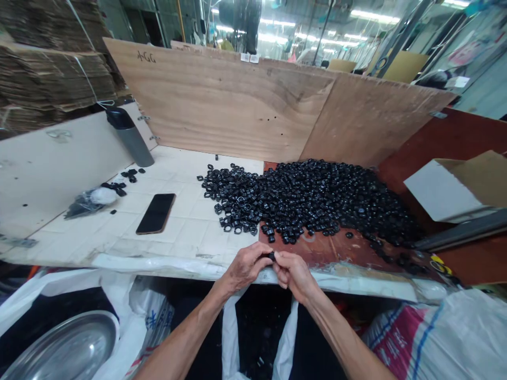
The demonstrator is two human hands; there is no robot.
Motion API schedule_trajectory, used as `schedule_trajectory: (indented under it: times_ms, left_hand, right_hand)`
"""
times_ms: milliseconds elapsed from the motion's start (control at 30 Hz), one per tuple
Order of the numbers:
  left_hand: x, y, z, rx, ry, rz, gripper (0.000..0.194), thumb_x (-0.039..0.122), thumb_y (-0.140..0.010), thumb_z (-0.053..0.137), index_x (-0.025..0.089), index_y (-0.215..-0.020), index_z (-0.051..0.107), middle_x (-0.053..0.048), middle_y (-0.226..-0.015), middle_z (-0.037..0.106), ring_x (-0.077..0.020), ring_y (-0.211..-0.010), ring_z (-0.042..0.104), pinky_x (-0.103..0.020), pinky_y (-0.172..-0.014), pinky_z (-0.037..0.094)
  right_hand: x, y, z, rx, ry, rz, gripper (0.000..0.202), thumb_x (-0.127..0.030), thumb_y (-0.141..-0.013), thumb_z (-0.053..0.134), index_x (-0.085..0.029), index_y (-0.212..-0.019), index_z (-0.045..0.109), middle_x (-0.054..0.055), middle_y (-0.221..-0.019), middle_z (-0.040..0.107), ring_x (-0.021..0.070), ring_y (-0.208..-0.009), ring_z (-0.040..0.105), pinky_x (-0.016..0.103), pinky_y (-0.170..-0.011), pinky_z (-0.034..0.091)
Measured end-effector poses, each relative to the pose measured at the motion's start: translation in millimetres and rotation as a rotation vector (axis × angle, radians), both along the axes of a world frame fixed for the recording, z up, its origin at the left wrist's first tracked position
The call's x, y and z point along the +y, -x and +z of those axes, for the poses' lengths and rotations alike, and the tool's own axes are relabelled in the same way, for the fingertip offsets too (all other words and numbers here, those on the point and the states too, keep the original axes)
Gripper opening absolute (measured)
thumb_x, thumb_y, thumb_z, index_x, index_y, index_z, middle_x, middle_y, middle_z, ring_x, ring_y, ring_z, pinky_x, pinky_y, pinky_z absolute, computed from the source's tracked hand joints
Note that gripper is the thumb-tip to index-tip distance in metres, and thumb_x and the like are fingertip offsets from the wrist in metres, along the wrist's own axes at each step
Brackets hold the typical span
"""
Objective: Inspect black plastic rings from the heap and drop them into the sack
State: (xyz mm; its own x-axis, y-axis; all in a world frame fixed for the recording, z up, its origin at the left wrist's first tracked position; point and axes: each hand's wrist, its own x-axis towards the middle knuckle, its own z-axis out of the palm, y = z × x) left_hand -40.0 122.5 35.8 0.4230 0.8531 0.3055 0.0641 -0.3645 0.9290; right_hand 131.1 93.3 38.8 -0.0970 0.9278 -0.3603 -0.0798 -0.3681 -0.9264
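Observation:
Just over the bench's front edge, my left hand (250,263) and my right hand (292,268) meet, fingertips pinched on one small black plastic part (271,256). Fingers cover much of it, so its full shape is hidden. Behind my hands spreads a large heap of small black ring-shaped parts (317,195), thickest toward the right. Below my hands, an open white bag (230,338) hangs under the bench edge, with dark, shiny contents inside.
A phone (156,214) and a grey bottle (134,138) are on the left of the bench (190,237). Wooden boards (229,105) wall the back. At right stands an open carton (443,190); lower left, a metal bowl (75,348) sits in a white sack.

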Motion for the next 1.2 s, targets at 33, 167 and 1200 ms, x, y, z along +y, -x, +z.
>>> schedule_trajectory:
  times_ms: [33, 167, 1200]
  left_hand:
    - [-3.1, -1.0, 1.2, -0.016, 0.081, 0.009, 0.019, 0.029, -0.087, 0.063, 0.016, -0.098, 0.071, -0.009, -0.096, 0.073, -0.0202, -0.09, 0.066, -0.034, -0.086, 0.052]
    - [-19.5, -4.9, 2.5, -0.207, 0.515, 0.026, 0.026, 0.033, -0.084, 0.068, 0.013, -0.099, 0.068, -0.006, -0.083, 0.073, -0.0183, -0.076, 0.069, -0.031, -0.075, 0.056]
    - [-52.8, 8.6, -17.8, 0.001, -0.031, 0.097, 0.021, 0.021, -0.092, 0.057, 0.019, -0.112, 0.062, -0.009, -0.102, 0.07, -0.021, -0.093, 0.069, -0.034, -0.085, 0.057]
  right_hand:
    - [-1.6, -0.3, 3.4, -0.048, -0.027, -0.003, 0.037, -0.051, -0.083, 0.061, -0.019, -0.067, 0.052, -0.006, -0.046, 0.045, 0.0074, -0.035, 0.033, 0.021, -0.035, 0.028]
    - [-13.3, 2.9, 11.0, -0.335, -0.406, -0.052, 0.024, -0.043, -0.087, 0.061, -0.019, -0.089, 0.062, 0.001, -0.068, 0.062, 0.0134, -0.052, 0.055, 0.024, -0.05, 0.044]
    - [-42.5, 20.3, 18.1, 0.157, 0.024, -0.065, 0.026, -0.041, -0.082, 0.066, -0.019, -0.076, 0.053, -0.007, -0.055, 0.045, 0.0065, -0.043, 0.035, 0.02, -0.043, 0.032]
